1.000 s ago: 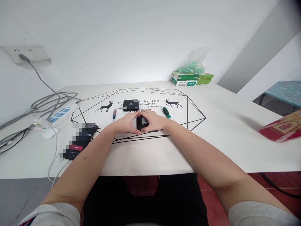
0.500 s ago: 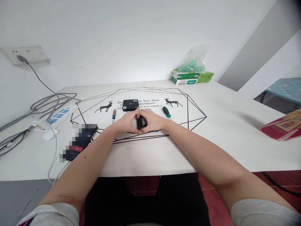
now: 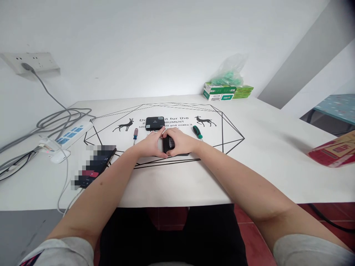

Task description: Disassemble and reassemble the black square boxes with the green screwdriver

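A black device [image 3: 168, 145] lies on the white table [image 3: 177, 184], partly covered by my hands. My right hand [image 3: 179, 142] curls over it, thumb at its near edge and fingers at its far edge. My left hand [image 3: 154, 144] is at its left side, thumb and fingers apart, fingertips meeting those of my right hand. Whether my left hand touches the device is unclear. Just behind sits a flat black box [image 3: 155, 123] with small stickers. To the left lies a reddish-handled screwdriver [image 3: 135, 133], to the right a green and black screwdriver [image 3: 197, 131].
A phone [image 3: 97, 166] with a pixelated screen lies at the left, near a power strip [image 3: 73, 135] and tangled grey cables. Green and white boxes [image 3: 219, 90] with a plastic bag [image 3: 229, 74] stand at the back. A red package [image 3: 334, 151] is at the right edge.
The whole view has shifted very slightly. My hands keep the same pose around the black device, and nothing on the table has visibly moved.
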Tool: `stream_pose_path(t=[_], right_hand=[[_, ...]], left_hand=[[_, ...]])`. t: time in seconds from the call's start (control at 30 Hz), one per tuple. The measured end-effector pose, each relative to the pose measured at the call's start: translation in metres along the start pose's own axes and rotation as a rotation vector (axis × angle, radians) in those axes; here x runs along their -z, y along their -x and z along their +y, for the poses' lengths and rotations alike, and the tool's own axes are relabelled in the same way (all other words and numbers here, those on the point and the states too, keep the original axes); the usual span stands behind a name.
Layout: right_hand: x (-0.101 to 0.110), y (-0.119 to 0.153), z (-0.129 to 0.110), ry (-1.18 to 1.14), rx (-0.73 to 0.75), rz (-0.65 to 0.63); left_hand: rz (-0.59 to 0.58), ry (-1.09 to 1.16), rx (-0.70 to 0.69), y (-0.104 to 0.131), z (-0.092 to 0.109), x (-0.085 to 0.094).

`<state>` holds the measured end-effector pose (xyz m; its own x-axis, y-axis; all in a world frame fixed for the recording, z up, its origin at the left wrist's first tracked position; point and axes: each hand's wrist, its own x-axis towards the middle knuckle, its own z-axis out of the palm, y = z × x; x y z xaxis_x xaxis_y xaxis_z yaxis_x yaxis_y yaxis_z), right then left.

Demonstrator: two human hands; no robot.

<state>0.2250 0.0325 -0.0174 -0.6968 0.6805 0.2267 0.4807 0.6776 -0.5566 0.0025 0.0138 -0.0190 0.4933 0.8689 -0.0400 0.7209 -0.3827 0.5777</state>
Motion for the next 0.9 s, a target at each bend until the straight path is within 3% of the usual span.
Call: stream_pose_path(t=[0.2, 0.33, 0.5, 0.63, 0.77, 0.9], right_hand=[[0.012, 0.003, 0.001, -0.123, 0.019, 0.158], [0.02, 0.003, 0.008, -0.405, 0.031, 0.206], [0.024, 0.003, 0.008, -0.63, 0.026, 0.045], [0.029, 0.006, 0.0, -0.546, 0.077, 0.018], [0.044, 0.014, -0.012, -0.466, 0.1, -0.095], [0.068, 0.031, -0.028, -0.308, -0.028, -0.277]], left_hand=[[-0.003, -0.016, -0.078, 0.002, 0.002, 0.0], [0.001, -0.145, -0.182, 0.0, 0.0, -0.001], [0.037, -0.3, -0.206, -0.005, -0.01, 0.0], [0.032, -0.295, -0.14, -0.005, -0.017, 0.001], [0.006, -0.259, -0.124, -0.004, -0.019, 0.003], [-0.021, -0.21, -0.062, -0.001, -0.018, 0.007]])
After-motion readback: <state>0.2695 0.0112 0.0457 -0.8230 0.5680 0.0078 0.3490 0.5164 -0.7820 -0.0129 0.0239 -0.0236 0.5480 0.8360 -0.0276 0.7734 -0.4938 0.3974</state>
